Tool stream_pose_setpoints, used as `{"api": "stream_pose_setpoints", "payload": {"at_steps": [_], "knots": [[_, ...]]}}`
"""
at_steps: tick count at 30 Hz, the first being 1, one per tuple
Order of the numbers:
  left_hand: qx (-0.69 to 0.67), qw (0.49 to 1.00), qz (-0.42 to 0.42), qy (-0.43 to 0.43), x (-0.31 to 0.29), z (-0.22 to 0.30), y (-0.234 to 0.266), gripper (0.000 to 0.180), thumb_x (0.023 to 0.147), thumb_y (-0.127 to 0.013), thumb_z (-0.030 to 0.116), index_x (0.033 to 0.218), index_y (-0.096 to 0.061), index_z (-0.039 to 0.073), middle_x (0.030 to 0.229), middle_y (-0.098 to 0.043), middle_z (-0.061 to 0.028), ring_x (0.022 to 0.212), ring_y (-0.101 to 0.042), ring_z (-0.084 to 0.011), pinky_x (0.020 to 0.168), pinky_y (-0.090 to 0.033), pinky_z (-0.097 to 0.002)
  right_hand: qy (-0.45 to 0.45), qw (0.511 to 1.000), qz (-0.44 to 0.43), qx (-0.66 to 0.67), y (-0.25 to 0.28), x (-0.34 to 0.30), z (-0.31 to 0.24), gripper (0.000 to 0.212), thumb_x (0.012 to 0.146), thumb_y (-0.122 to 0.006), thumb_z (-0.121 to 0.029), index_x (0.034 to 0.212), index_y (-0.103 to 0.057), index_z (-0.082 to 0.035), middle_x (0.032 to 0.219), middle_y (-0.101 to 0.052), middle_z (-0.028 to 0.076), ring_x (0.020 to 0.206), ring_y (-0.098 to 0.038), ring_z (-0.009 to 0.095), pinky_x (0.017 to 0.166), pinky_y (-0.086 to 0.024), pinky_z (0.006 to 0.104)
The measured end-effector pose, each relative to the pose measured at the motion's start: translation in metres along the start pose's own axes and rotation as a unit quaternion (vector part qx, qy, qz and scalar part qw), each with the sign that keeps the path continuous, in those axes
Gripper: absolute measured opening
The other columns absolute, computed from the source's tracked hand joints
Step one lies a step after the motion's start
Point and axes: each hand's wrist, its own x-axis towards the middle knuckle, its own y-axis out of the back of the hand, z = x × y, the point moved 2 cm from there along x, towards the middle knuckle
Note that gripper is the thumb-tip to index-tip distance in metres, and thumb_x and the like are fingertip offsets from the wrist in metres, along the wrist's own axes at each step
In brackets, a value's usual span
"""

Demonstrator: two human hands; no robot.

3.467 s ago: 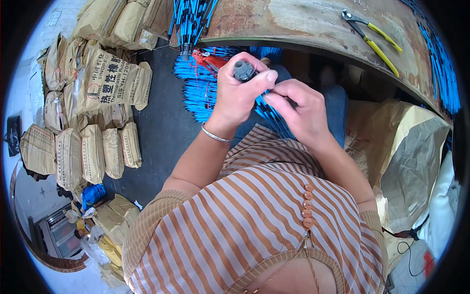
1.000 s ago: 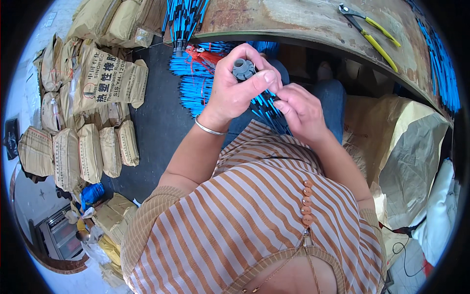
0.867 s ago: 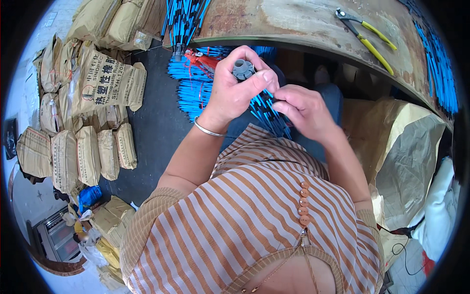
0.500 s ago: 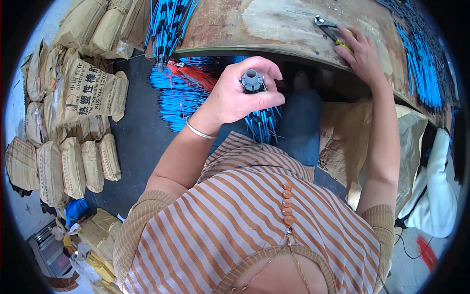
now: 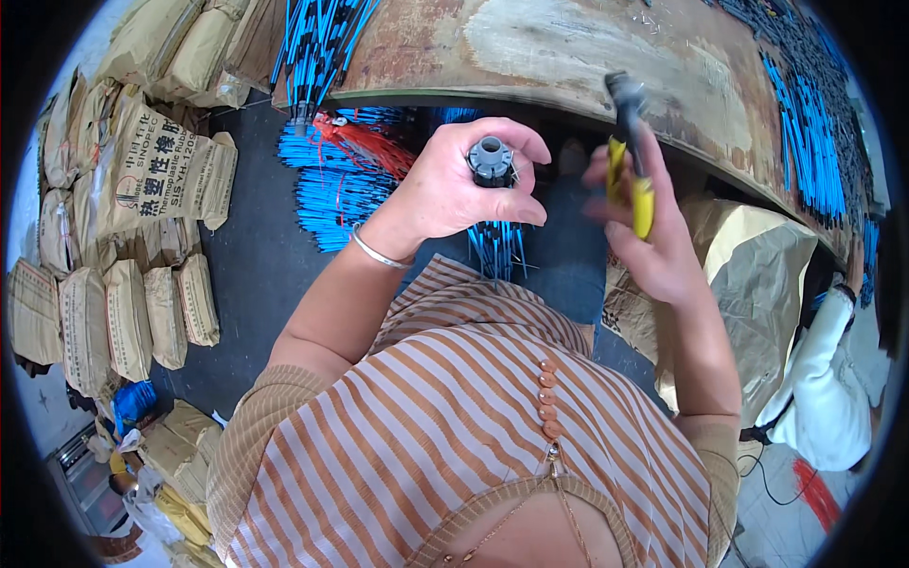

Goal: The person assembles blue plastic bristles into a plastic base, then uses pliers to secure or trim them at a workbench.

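Note:
My left hand (image 5: 437, 194) is wrapped around a bundle of thin blue rods (image 5: 499, 248), which hangs down below my fingers. A dark grey round plastic piece with a hole in its middle (image 5: 490, 159) tops this bundle, and short wire ends poke out beside it. My thumb and forefinger curve past it at the side. In my right hand (image 5: 668, 256) is a pair of pincers with yellow handles (image 5: 643, 204). Their dark metal head (image 5: 625, 95) points away from me, blurred by motion, in front of the table edge and apart from the bundle.
A worn wooden table (image 5: 426, 47) curves across the far side. Blue rods (image 5: 327, 47) lie at its left end, more (image 5: 810, 142) at its right. Tied blue bundles (image 5: 341, 204) and red strands (image 5: 365, 142) sit below. Brown paper sacks (image 5: 170, 170) are stacked left; a person's white sleeve (image 5: 824, 379) shows right.
My right hand has lifted the pincers off the tabletop and brought them toward me and to the left. My left hand with the rod bundle has barely moved.

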Motion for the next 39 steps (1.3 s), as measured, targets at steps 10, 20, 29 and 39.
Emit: {"api": "stream_pose_setpoints", "payload": {"at_steps": [10, 20, 29, 39], "knots": [[0.023, 1.0, 0.007, 0.018, -0.004, 0.004, -0.004, 0.041, 0.059, -0.083, 0.01, 0.091, -0.06, 0.0, 0.069, -0.06, -0.0002, 0.066, -0.055, -0.0055, 0.063, -0.046, -0.0218, 0.4, 0.715, 0.079, -0.568, 0.029, 0.016, -0.035, 0.059, 0.062, -0.057, -0.004, 0.11, -0.06, -0.039, 0.116, -0.048, 0.0, 0.107, -0.044, 0.025, 0.096, -0.035, 0.0518], [0.058, 0.998, 0.0, 0.017, -0.004, 0.004, -0.003, 0.031, 0.061, -0.082, 0.012, 0.082, -0.062, 0.002, 0.069, -0.06, 0.0013, 0.065, -0.051, -0.0032, 0.061, -0.044, -0.0205, 0.282, 0.779, -0.045, -0.558, 0.022, 0.012, -0.059, 0.051, 0.067, -0.059, -0.008, 0.114, -0.06, -0.03, 0.118, -0.047, 0.005, 0.111, -0.041, 0.029, 0.097, -0.034, 0.0464], [0.08, 0.997, 0.004, 0.011, -0.003, 0.005, -0.002, 0.029, 0.062, -0.081, 0.011, 0.082, -0.061, 0.002, 0.069, -0.058, 0.0029, 0.065, -0.049, -0.0026, 0.061, -0.043, -0.0201, 0.25, 0.8, -0.108, -0.535, 0.025, 0.021, -0.072, 0.053, 0.069, -0.049, 0.002, 0.118, -0.058, -0.018, 0.116, -0.047, 0.015, 0.109, -0.041, 0.035, 0.093, -0.036, 0.0431], [0.053, 0.993, 0.104, 0.031, 0.001, 0.011, -0.007, 0.029, 0.062, -0.081, 0.009, 0.083, -0.061, 0.001, 0.07, -0.059, 0.0021, 0.065, -0.051, -0.0027, 0.06, -0.044, -0.0198, 0.187, 0.876, -0.044, -0.443, 0.008, 0.002, -0.041, 0.052, 0.067, -0.057, 0.002, 0.116, -0.059, -0.016, 0.111, -0.049, 0.014, 0.105, -0.044, 0.034, 0.091, -0.036, 0.0427]]}}
